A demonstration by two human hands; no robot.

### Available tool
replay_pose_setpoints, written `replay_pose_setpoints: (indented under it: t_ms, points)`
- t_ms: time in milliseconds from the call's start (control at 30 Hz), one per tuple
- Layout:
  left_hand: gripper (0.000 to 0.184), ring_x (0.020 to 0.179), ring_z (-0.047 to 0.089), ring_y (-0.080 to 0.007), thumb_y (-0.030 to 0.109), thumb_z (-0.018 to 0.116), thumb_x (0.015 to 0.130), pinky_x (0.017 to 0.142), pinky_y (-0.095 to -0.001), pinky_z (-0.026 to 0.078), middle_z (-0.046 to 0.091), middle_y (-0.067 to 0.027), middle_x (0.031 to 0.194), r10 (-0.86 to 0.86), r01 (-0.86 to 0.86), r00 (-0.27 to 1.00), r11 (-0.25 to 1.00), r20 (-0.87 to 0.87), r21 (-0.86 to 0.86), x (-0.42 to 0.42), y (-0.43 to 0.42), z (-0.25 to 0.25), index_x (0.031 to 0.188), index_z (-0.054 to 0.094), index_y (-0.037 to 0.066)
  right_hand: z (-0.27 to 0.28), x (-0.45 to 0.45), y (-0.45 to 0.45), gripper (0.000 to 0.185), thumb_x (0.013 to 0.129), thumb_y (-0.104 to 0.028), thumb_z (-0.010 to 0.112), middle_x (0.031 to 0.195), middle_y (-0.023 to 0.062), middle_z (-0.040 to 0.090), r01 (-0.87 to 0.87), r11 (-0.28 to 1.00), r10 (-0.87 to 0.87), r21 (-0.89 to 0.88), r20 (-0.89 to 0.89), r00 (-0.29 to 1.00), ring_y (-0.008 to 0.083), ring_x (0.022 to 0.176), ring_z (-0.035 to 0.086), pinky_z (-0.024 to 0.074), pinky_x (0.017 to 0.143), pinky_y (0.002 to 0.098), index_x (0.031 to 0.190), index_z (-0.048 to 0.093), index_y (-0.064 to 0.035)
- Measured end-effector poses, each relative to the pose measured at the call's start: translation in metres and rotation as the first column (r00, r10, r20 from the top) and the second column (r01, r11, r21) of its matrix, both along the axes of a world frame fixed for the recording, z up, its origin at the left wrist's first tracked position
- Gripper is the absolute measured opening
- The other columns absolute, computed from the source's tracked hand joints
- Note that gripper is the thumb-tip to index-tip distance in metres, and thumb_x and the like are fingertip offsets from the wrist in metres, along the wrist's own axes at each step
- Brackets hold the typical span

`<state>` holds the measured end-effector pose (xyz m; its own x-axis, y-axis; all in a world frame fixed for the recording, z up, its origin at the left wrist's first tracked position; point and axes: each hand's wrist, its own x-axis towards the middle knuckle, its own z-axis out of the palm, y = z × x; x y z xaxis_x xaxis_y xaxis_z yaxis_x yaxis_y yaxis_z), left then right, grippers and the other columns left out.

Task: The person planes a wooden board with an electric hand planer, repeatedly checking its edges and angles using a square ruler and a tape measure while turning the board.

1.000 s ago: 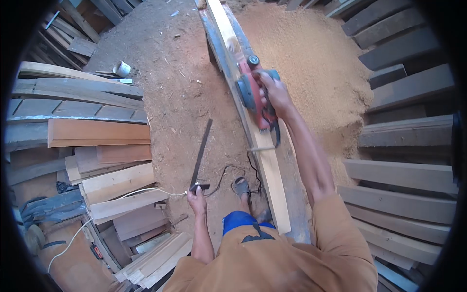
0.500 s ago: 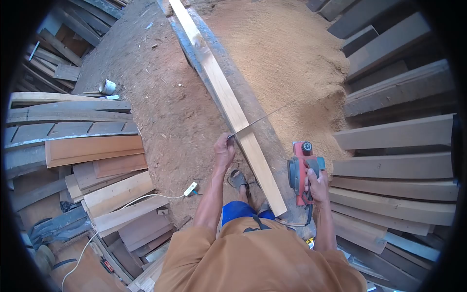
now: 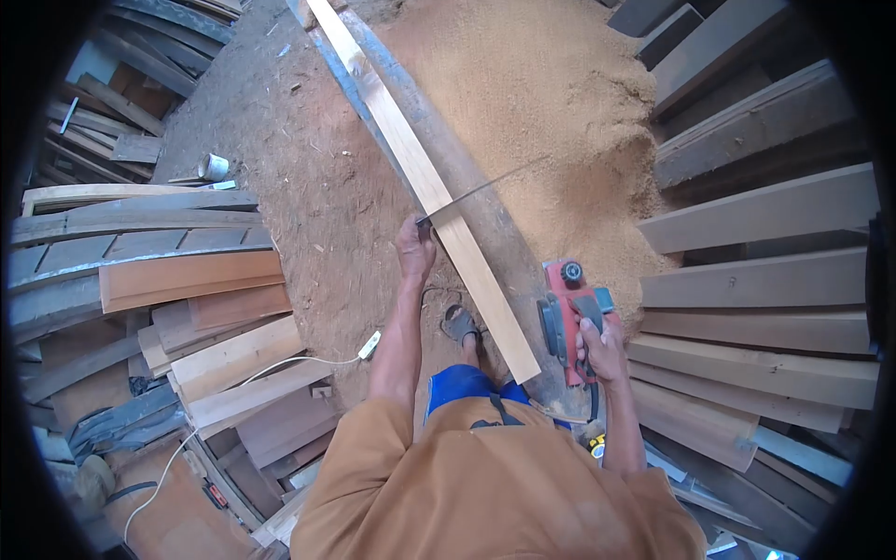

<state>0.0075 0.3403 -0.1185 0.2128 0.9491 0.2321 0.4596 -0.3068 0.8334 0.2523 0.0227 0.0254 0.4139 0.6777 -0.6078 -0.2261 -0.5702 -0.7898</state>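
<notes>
A long, pale wooden board (image 3: 411,140) lies lengthwise on a narrow bench plank (image 3: 481,187). At the board's left edge, my left hand (image 3: 416,250) is closed on one end of a thin metal straightedge (image 3: 485,187). Its blade runs across the board and sticks out over the sawdust; the exact kind of tool is unclear. To the right of the board's near end, my right hand (image 3: 605,351) grips the handle of a red electric planer (image 3: 564,303). The planer's underside is hidden, so I cannot tell whether it rests on the bench.
Sawdust (image 3: 523,84) is heaped right of the bench. Stacked planks (image 3: 756,280) line the right side, with more boards (image 3: 191,280) at left. A white power socket (image 3: 371,345) with a cord lies on the ground. Farther off stands a white bucket (image 3: 214,167).
The whole view has shifted, so board, bench and both hands appear slightly higher and farther left. The straightedge's blade shows a little broader. Both hands keep their holds.
</notes>
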Motion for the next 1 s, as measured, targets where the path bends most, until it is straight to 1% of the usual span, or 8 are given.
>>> replay_pose_setpoints:
  t_ms: [233, 333, 433, 533, 633, 733, 833, 1000]
  points:
    - [0.015, 0.08, 0.066, -0.038, -0.006, 0.062, 0.09, 0.074, -0.0427, 0.052, 0.067, -0.0188, 0.087, -0.107, 0.106, 0.994, 0.993, -0.016, -0.045, -0.012, -0.095, 0.023, 0.101, 0.065, 0.004, 0.0, -0.001, -0.008, 0.035, 0.103, -0.035, 0.06, 0.074, -0.0023, 0.058, -0.004, 0.999, 0.005, 0.032, -0.034, 0.999, 0.0062, 0.059, 0.055, 0.0455, 0.052, 0.0243, 0.118, 0.064, -0.004]
    - [0.009, 0.075, 0.063, -0.0275, -0.004, 0.062, 0.094, 0.069, -0.039, 0.05, 0.066, -0.0167, 0.086, -0.087, 0.088, 0.996, 0.996, 0.013, -0.011, -0.006, -0.118, 0.01, 0.099, 0.065, 0.003, -0.007, 0.002, -0.023, 0.043, 0.101, -0.038, 0.062, 0.074, -0.0019, 0.059, -0.092, 0.996, 0.092, -0.004, 0.037, 0.995, 0.0067, 0.059, 0.055, 0.0478, 0.054, 0.0245, 0.127, 0.063, -0.0036]
    - [0.008, 0.074, 0.061, -0.0278, -0.004, 0.061, 0.095, 0.068, -0.0397, 0.049, 0.064, -0.0162, 0.083, -0.065, 0.064, 0.998, 0.997, -0.026, -0.03, -0.006, -0.122, 0.009, 0.097, 0.064, 0.003, -0.006, 0.003, -0.037, 0.048, 0.1, -0.04, 0.064, 0.074, -0.0009, 0.059, -0.163, 0.983, 0.165, -0.08, 0.019, 0.986, 0.0077, 0.06, 0.057, 0.0493, 0.055, 0.0247, 0.13, 0.062, -0.003]
    - [0.007, 0.073, 0.06, -0.0284, -0.003, 0.062, 0.095, 0.069, -0.0399, 0.049, 0.062, -0.0155, 0.08, -0.057, 0.056, 0.998, 0.997, -0.016, -0.052, -0.005, -0.122, 0.011, 0.096, 0.063, 0.003, -0.026, 0.004, -0.06, 0.049, 0.098, -0.042, 0.064, 0.073, 0.0003, 0.06, -0.233, 0.966, 0.238, -0.115, 0.026, 0.971, 0.0087, 0.062, 0.059, 0.0492, 0.055, 0.0249, 0.127, 0.064, -0.0026]
    - [0.007, 0.083, 0.066, -0.0388, -0.001, 0.06, 0.095, 0.074, -0.0438, 0.051, 0.064, -0.0201, 0.085, -0.063, 0.062, 0.998, 0.996, -0.018, -0.061, -0.004, -0.123, 0.013, 0.099, 0.063, 0.003, -0.04, 0.003, -0.085, 0.05, 0.098, -0.044, 0.065, 0.072, 0.0013, 0.061, -0.265, 0.953, 0.266, -0.148, -0.008, 0.964, 0.0101, 0.061, 0.06, 0.0485, 0.052, 0.026, 0.126, 0.064, -0.0025]
    - [0.005, 0.08, 0.064, -0.0374, 0.0, 0.06, 0.096, 0.073, -0.0424, 0.051, 0.063, -0.0198, 0.085, -0.049, 0.048, 0.999, 0.997, -0.015, -0.065, -0.004, -0.124, 0.004, 0.099, 0.063, 0.003, -0.036, -0.007, -0.1, 0.036, 0.099, -0.04, 0.06, 0.066, 0.0009, 0.059, -0.227, 0.958, 0.217, -0.174, -0.072, 0.973, 0.0115, 0.058, 0.058, 0.0449, 0.051, 0.0282, 0.094, 0.063, -0.0051]
    - [0.007, 0.077, 0.063, -0.0304, 0.001, 0.06, 0.097, 0.073, -0.0415, 0.051, 0.065, -0.0169, 0.085, -0.056, 0.059, 0.998, 0.992, 0.028, -0.11, -0.007, -0.12, -0.007, 0.101, 0.064, 0.004, -0.056, -0.007, -0.122, 0.048, 0.096, -0.042, 0.064, 0.067, 0.0019, 0.06, -0.272, 0.944, 0.261, -0.189, -0.081, 0.962, 0.0114, 0.053, 0.057, 0.0444, 0.043, 0.0285, 0.122, 0.065, -0.002]
    - [0.013, 0.083, 0.064, -0.0166, 0.0, 0.06, 0.098, 0.073, -0.0357, 0.053, 0.07, -0.0084, 0.093, 0.177, -0.114, 0.977, 0.906, 0.121, -0.408, -0.02, -0.136, 0.008, 0.106, 0.067, 0.006, -0.078, -0.011, -0.142, 0.047, 0.095, -0.041, 0.063, 0.067, 0.002, 0.06, -0.262, 0.952, 0.242, -0.158, -0.137, 0.961, 0.0136, 0.053, 0.059, 0.0469, 0.044, 0.0311, 0.121, 0.066, -0.0022]
